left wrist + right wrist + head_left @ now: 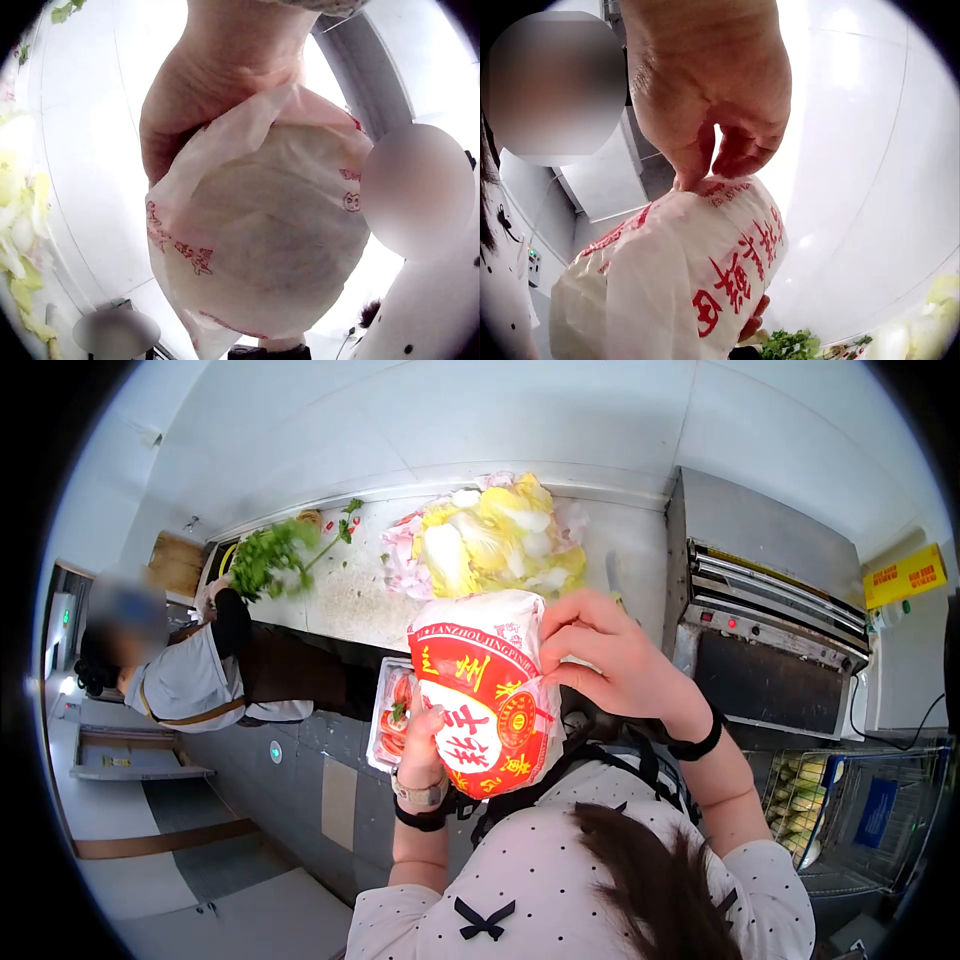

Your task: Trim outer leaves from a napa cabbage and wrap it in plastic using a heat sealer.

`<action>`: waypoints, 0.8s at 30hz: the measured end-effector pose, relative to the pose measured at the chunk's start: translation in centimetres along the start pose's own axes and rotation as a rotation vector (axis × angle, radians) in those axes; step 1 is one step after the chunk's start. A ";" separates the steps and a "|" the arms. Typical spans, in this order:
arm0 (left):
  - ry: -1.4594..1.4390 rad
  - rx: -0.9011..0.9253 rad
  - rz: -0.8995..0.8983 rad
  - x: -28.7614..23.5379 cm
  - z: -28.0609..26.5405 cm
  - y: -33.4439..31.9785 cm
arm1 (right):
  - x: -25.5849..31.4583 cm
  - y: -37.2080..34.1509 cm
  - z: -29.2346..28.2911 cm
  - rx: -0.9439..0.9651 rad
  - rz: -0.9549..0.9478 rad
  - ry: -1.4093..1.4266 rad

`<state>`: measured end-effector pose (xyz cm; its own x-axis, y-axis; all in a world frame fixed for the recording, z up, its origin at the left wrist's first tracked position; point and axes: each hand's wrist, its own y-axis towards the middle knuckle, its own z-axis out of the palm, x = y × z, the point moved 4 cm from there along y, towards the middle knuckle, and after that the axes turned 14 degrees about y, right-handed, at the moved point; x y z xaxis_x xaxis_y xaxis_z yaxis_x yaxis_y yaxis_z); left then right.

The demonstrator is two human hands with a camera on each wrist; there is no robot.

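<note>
A plump bundle in a white wrapper (480,690), printed in red and yellow, is held up in front of the chest. My left hand (422,745) grips its near left side, with the thumb on the printed face. At the upper right edge, my right hand (605,655) pinches the wrapper between thumb and fingers. The right wrist view shows those fingertips (686,180) right on the thin, creased sheet. From the left wrist, the wrapper (262,225) looks translucent over something round and pale, and the left hand's fingers are largely hidden behind it.
Yellow and white cabbage leaves (490,535) are heaped on the counter (350,575) behind the bundle. A metal wrapping machine (765,600) stands at right, above a wire basket (800,810) of vegetables. At left, another person (215,670) holds leafy greens (270,560). A white tray (383,710) holds red food.
</note>
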<state>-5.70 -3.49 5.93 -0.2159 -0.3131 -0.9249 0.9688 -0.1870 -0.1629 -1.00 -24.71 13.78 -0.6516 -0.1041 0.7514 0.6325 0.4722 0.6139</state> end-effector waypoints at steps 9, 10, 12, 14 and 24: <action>-0.170 -0.050 0.051 0.1 -1.1 2.0 | -1.9 -2.7 0.3 0.059 0.325 0.145; -0.222 -0.108 0.007 0.1 -0.8 1.9 | -1.8 -2.6 0.2 0.060 0.386 0.134; -0.223 -0.115 0.005 -0.1 -0.9 1.9 | -1.8 -2.5 0.1 0.049 0.490 0.090; -0.198 -0.086 0.011 -0.1 -0.8 1.6 | -2.2 -2.4 0.4 0.024 0.581 0.025; -0.166 -0.041 0.063 0.3 -1.5 3.2 | -6.4 -3.2 0.8 -0.122 0.363 -0.188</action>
<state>-2.49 -2.74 4.64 -0.1681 -0.4729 -0.8650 0.9845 -0.1248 -0.1231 0.83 -24.87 6.85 -0.4356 0.2165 0.8737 0.8725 0.3403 0.3507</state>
